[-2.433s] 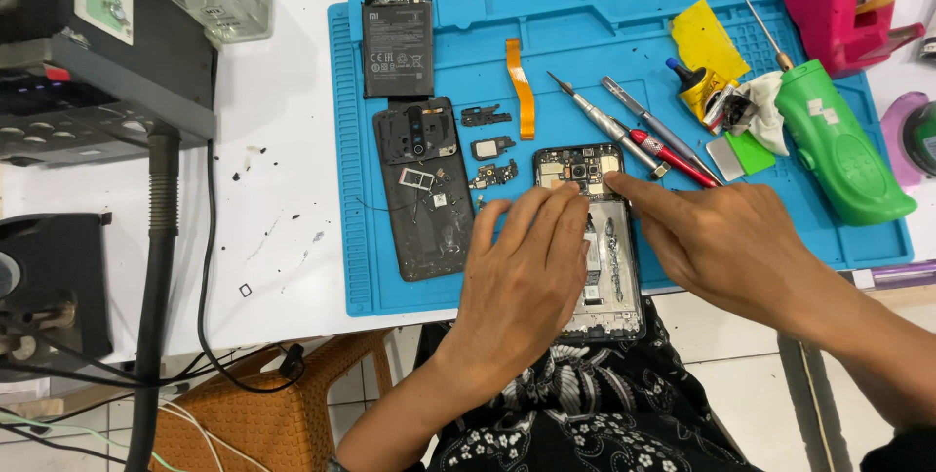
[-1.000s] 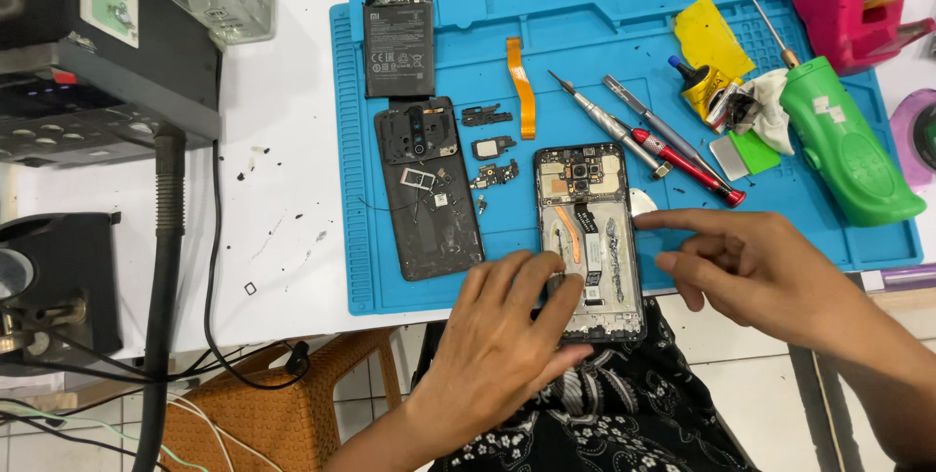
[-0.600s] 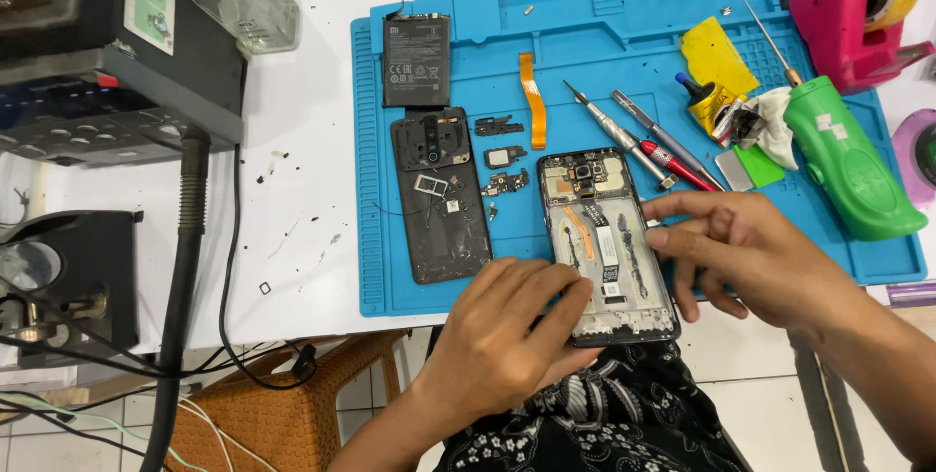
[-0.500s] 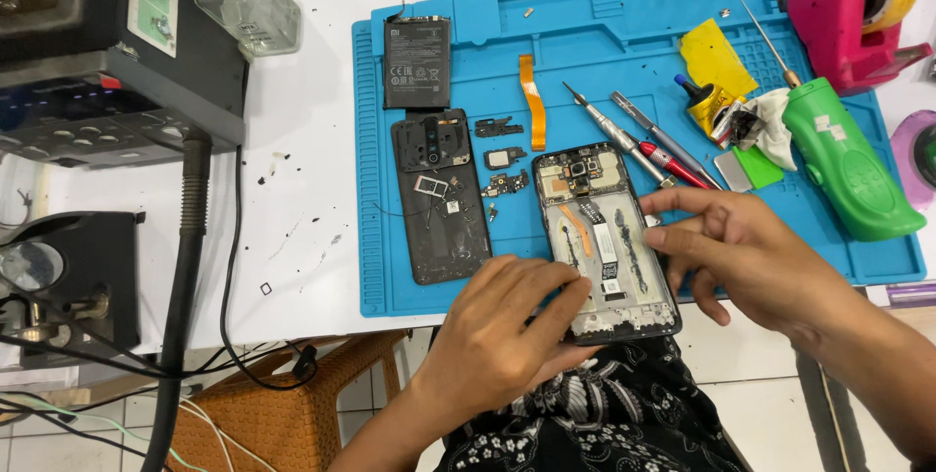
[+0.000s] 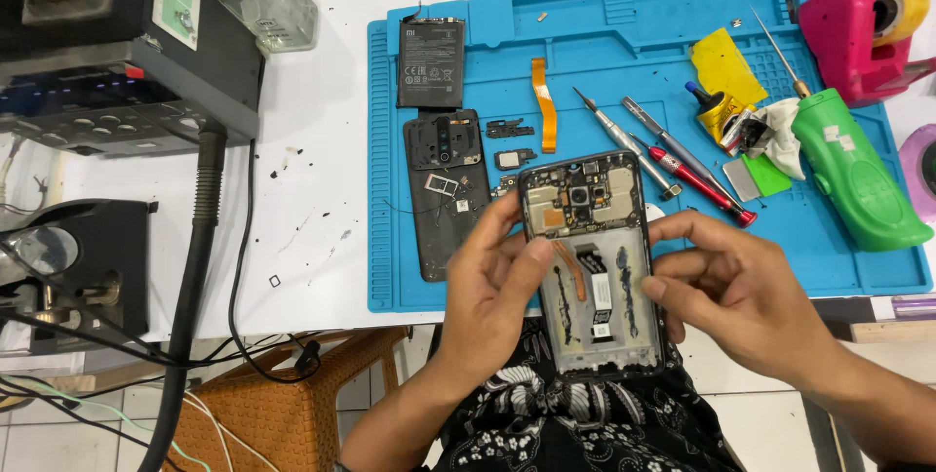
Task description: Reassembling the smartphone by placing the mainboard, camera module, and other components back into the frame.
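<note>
Hands [image 5: 497,282] around opened phone [image 5: 595,267]

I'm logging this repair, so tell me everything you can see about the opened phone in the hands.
The opened phone is a dark frame with its back off, showing a camera module and circuit board at the top, a copper-coloured flex strip and a bare battery bay. It is held lengthwise over the blue mat's near edge, left hand and right hand gripping its sides.

mat [image 5: 604,53] blue; bottle [image 5: 858,179] green; phone frame [image 5: 595,267] black; ribbon cable [image 5: 542,101] orange
</note>
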